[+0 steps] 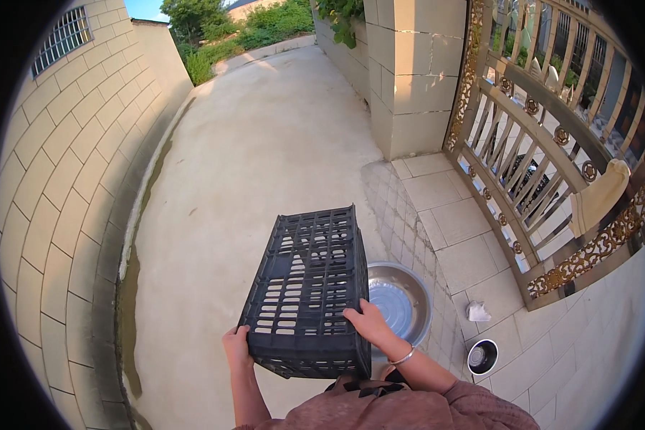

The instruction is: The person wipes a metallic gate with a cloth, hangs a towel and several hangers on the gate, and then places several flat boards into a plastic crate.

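A black slatted plastic crate (309, 276) is held up in front of my body, its slotted face toward me. My left hand (237, 347) grips its near left corner, thumb over the edge. On the near right side, my right hand (369, 322) clasps the crate's edge, with a bracelet on that wrist. Partly hidden behind the crate and my right forearm, a wide metal basin (417, 301) rests on the ground to the right. The crate's underside cannot be seen.
A small bowl (483, 357) and a crumpled white thing (478, 311) lie on the paving at right. Beyond them stands a metal gate (537, 143) with a pale cloth or glove (600, 197) on it. A brick wall (72, 215) runs along the left of the concrete lane (244, 143).
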The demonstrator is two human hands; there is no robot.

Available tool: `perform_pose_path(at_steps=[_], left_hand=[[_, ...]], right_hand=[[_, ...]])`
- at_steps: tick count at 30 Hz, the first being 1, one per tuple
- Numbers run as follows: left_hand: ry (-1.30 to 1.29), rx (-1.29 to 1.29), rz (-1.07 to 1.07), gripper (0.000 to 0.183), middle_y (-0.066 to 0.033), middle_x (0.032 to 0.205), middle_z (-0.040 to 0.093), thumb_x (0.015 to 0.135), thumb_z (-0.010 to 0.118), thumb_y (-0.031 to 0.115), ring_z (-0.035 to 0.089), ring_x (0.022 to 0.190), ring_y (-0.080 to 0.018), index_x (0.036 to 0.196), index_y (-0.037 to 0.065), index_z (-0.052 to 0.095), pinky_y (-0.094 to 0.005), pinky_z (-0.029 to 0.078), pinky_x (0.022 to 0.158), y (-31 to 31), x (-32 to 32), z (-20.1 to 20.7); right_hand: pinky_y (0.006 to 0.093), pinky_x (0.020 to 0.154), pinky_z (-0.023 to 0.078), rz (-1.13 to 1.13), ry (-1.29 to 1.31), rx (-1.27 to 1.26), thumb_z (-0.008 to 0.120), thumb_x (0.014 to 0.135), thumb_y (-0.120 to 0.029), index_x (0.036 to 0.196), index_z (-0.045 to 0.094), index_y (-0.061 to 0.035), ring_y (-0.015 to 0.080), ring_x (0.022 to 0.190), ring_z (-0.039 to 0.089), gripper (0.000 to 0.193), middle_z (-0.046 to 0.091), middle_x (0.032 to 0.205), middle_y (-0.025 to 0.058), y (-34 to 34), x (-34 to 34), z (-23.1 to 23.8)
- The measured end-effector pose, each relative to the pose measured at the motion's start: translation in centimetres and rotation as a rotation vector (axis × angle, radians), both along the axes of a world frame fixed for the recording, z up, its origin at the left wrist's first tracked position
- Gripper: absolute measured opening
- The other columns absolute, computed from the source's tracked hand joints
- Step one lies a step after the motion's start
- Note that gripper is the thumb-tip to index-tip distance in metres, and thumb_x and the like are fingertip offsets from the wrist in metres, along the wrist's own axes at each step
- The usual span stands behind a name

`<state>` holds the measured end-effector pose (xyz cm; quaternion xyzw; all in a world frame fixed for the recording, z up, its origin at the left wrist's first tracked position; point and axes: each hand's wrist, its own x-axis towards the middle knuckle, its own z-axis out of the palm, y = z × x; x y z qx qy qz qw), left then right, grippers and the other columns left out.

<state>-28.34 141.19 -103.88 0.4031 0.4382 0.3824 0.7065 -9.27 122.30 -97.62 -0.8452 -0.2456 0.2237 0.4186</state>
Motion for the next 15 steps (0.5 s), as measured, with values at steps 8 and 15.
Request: perform_pose_path(at_steps=[8, 15], left_hand=[[0.100, 0.054, 0.004, 0.017, -0.0110, 0.069, 0.056, 0.069, 0.050, 0.007, 0.052, 0.058, -0.0162, 0.073, -0.010, 0.053, -0.0263, 0.043, 0.054, 1.4, 0.7, 3.7], [0.142, 0.090, -0.049, 0.016, -0.0101, 0.068, 0.055, 0.069, 0.049, 0.006, 0.051, 0.058, -0.0161, 0.070, -0.009, 0.053, -0.0265, 0.042, 0.055, 3.0, 4.2, 3.1]], right_hand=[[0.0385, 0.077, 0.041, 0.045, 0.057, 0.069, 0.047, 0.071, -0.032, 0.094, 0.050, 0.0077, 0.0376, 0.085, 0.053, 0.046, 0.056, 0.088, 0.0253, 1.1, 0.9, 3.7], [0.0379, 0.077, 0.040, 0.015, 0.119, 0.024, 0.046, 0.070, -0.032, 0.092, 0.051, 0.0081, 0.0381, 0.086, 0.053, 0.046, 0.055, 0.088, 0.0257, 2.3, 4.3, 2.6]])
